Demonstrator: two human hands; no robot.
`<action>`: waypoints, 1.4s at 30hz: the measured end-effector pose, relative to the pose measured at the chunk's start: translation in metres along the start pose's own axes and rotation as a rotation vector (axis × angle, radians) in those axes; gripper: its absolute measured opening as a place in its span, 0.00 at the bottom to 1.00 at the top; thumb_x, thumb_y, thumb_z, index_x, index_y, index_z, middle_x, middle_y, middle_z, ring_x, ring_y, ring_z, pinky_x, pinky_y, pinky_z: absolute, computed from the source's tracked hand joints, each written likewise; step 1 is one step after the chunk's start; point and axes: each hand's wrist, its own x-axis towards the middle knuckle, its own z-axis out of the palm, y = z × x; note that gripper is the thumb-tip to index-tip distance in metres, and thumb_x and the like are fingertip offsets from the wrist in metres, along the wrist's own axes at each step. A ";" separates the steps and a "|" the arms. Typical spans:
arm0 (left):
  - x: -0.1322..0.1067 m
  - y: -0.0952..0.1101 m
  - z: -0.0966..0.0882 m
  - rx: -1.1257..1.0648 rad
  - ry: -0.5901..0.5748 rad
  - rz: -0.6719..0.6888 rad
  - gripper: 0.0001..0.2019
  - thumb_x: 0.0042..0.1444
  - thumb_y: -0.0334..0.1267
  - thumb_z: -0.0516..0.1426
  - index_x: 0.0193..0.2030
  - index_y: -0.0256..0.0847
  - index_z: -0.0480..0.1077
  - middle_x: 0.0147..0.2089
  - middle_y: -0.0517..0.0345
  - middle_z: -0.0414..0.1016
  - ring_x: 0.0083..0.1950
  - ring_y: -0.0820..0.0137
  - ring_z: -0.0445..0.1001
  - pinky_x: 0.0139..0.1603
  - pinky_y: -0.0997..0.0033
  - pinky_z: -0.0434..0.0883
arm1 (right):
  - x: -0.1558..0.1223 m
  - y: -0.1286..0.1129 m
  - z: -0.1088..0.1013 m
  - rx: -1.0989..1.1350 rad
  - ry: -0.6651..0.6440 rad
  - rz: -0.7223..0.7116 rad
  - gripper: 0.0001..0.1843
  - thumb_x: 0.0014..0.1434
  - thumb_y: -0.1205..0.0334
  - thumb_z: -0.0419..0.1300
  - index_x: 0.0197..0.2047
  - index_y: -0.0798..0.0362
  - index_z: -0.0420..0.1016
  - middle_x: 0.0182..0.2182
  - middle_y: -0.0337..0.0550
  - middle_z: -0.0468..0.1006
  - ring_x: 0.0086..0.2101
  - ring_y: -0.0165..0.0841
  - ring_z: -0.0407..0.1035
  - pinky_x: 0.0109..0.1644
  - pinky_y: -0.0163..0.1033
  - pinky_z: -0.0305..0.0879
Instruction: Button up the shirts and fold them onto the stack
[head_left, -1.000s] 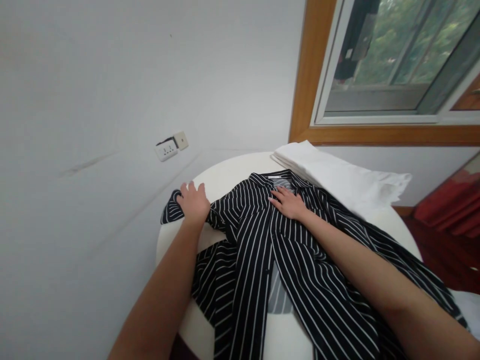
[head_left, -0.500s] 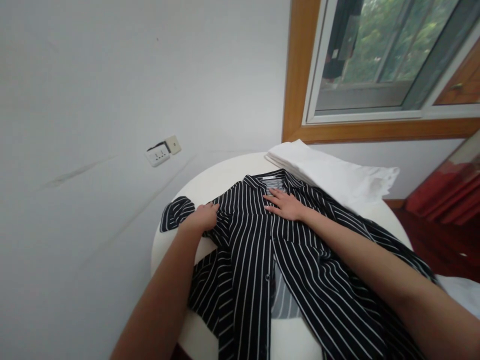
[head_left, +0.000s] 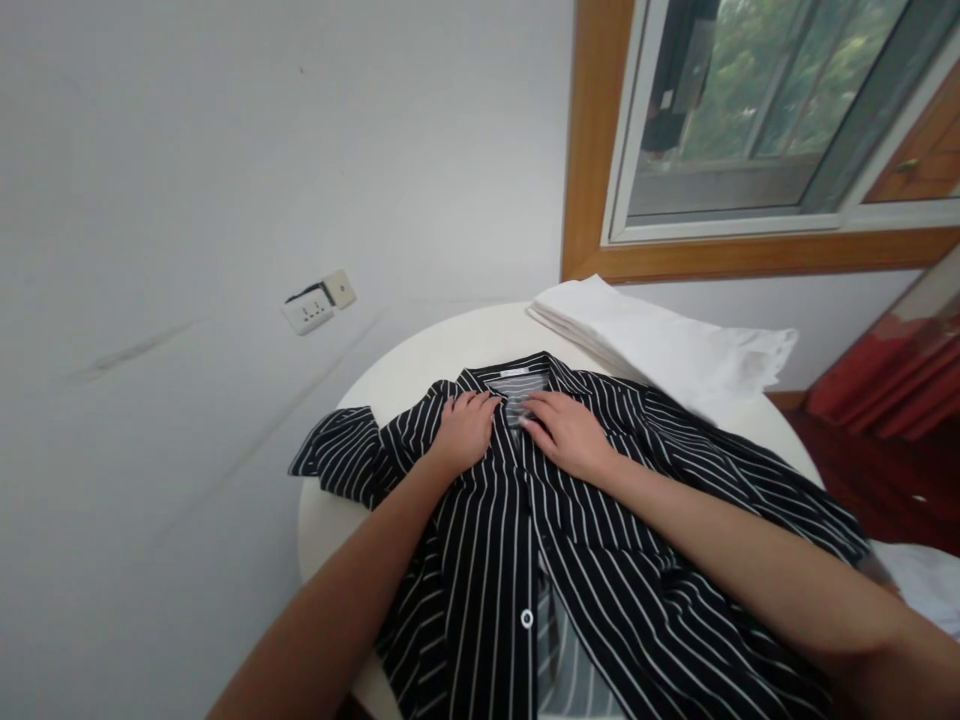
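A black shirt with white stripes (head_left: pixel 487 540) lies front side up, its collar toward the wall and its front parting lower down. My left hand (head_left: pixel 466 432) rests on the shirt's left front just below the collar, fingers bent a little and slightly apart over the fabric. Across the neck opening, my right hand (head_left: pixel 568 432) lies on the other front, thumb and fingers apart. A pale label (head_left: pixel 514 373) shows inside the collar. One sleeve (head_left: pixel 341 450) sticks out past the left edge; the other (head_left: pixel 780 480) stretches to the right, partly behind my right forearm.
The shirt lies on a round white table (head_left: pixel 420 350) against a white wall. A folded white cloth (head_left: pixel 660 335) sits at the back right. A wall socket (head_left: pixel 309 311), a wood-framed window (head_left: pixel 750 130) and a red curtain (head_left: pixel 877 375) are beyond.
My left hand has moved right, from the sleeve side to beside the collar. The collar has shifted left and slightly nearer, and the left sleeve now extends farther left. My right hand stays near the neck opening.
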 end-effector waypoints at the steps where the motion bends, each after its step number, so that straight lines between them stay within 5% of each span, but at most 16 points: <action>1: 0.000 -0.001 0.002 -0.011 -0.009 0.003 0.22 0.66 0.37 0.43 0.65 0.46 0.61 0.69 0.55 0.61 0.69 0.58 0.56 0.68 0.46 0.54 | 0.001 0.005 -0.005 -0.032 0.056 0.035 0.24 0.69 0.56 0.42 0.60 0.55 0.69 0.58 0.50 0.70 0.56 0.41 0.62 0.63 0.46 0.56; 6: 0.004 -0.008 0.004 -0.085 -0.051 0.012 0.24 0.67 0.42 0.41 0.67 0.43 0.58 0.71 0.55 0.57 0.71 0.60 0.53 0.70 0.50 0.52 | 0.003 0.041 -0.016 -0.212 0.082 0.170 0.29 0.58 0.75 0.48 0.62 0.57 0.67 0.53 0.55 0.70 0.51 0.45 0.63 0.58 0.48 0.59; 11: 0.009 -0.011 0.010 -0.137 -0.051 0.020 0.25 0.68 0.45 0.40 0.68 0.44 0.55 0.72 0.54 0.54 0.72 0.60 0.51 0.71 0.48 0.49 | 0.017 0.057 -0.013 -0.168 -0.028 0.096 0.22 0.61 0.69 0.51 0.56 0.51 0.75 0.53 0.50 0.69 0.48 0.40 0.67 0.55 0.42 0.62; 15: 0.011 -0.014 0.010 -0.205 0.050 0.010 0.25 0.65 0.35 0.42 0.70 0.41 0.52 0.71 0.50 0.55 0.70 0.63 0.55 0.70 0.54 0.53 | 0.051 0.048 -0.014 -0.097 0.034 0.155 0.17 0.65 0.64 0.50 0.50 0.53 0.78 0.46 0.48 0.72 0.44 0.37 0.70 0.50 0.38 0.65; 19: 0.012 -0.017 0.003 -0.207 0.194 0.012 0.24 0.61 0.33 0.51 0.65 0.38 0.58 0.60 0.46 0.68 0.62 0.60 0.64 0.65 0.55 0.60 | 0.083 0.039 -0.003 -0.080 0.118 0.225 0.16 0.63 0.67 0.51 0.49 0.54 0.78 0.46 0.51 0.70 0.42 0.37 0.70 0.49 0.39 0.64; 23: 0.010 -0.017 0.001 -0.230 0.203 0.038 0.16 0.62 0.37 0.52 0.56 0.38 0.65 0.49 0.49 0.73 0.53 0.60 0.69 0.60 0.55 0.66 | 0.095 0.040 0.024 0.032 0.046 0.248 0.14 0.61 0.69 0.55 0.48 0.58 0.77 0.44 0.51 0.73 0.43 0.36 0.70 0.52 0.39 0.64; 29: 0.012 -0.016 0.010 -0.237 0.161 0.109 0.15 0.64 0.39 0.50 0.54 0.38 0.67 0.56 0.47 0.71 0.59 0.60 0.67 0.63 0.56 0.63 | 0.076 0.050 0.029 0.199 -0.018 0.071 0.26 0.60 0.71 0.57 0.62 0.59 0.65 0.45 0.50 0.77 0.46 0.35 0.70 0.56 0.42 0.63; 35: 0.014 -0.017 0.019 -0.146 0.064 0.090 0.23 0.67 0.47 0.44 0.63 0.38 0.63 0.64 0.45 0.65 0.67 0.59 0.60 0.68 0.53 0.56 | 0.031 0.052 0.027 -0.025 -0.154 -0.003 0.30 0.66 0.46 0.50 0.65 0.54 0.64 0.62 0.57 0.65 0.60 0.46 0.60 0.65 0.56 0.52; 42: -0.007 0.006 0.004 -0.037 -0.139 0.068 0.30 0.67 0.51 0.40 0.70 0.37 0.53 0.71 0.41 0.54 0.73 0.51 0.48 0.69 0.44 0.49 | -0.006 0.047 0.025 -0.048 -0.206 -0.091 0.34 0.68 0.41 0.40 0.69 0.50 0.58 0.68 0.53 0.55 0.66 0.44 0.51 0.68 0.57 0.43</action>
